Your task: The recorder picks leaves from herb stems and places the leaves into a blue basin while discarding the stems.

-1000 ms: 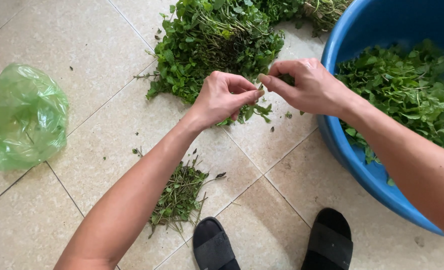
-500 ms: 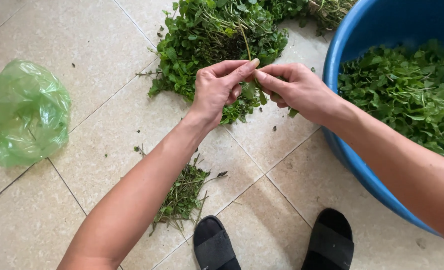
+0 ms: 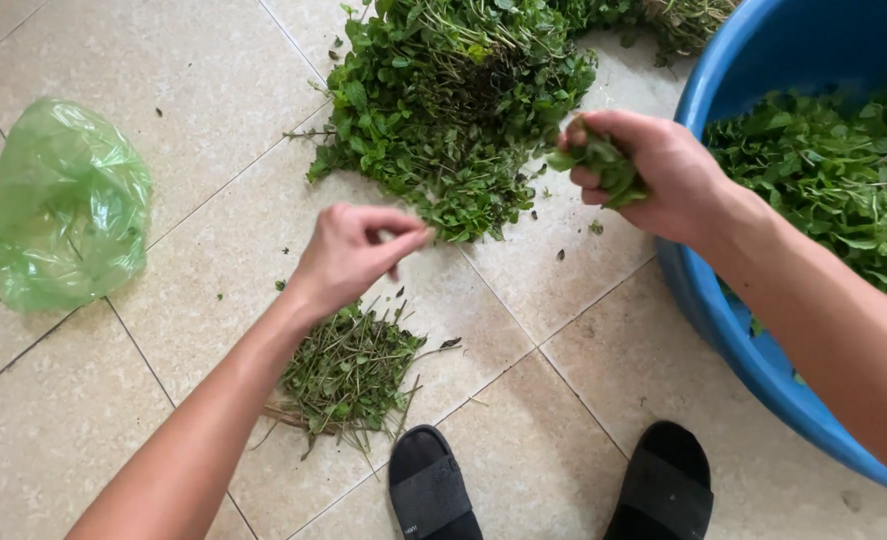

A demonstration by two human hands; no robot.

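Since half a second ago my hands have parted: left hand (image 3: 353, 255), fingers pinched and holding nothing, above the stem scraps (image 3: 348, 370); right hand (image 3: 653, 170) gripping a leafy sprig (image 3: 603, 165) between herb pile (image 3: 453, 100) and blue basin (image 3: 753, 330).

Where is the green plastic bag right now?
In the head view, the green plastic bag lies on the tiled floor at far left, left of the left hand and apart from the big herb pile.
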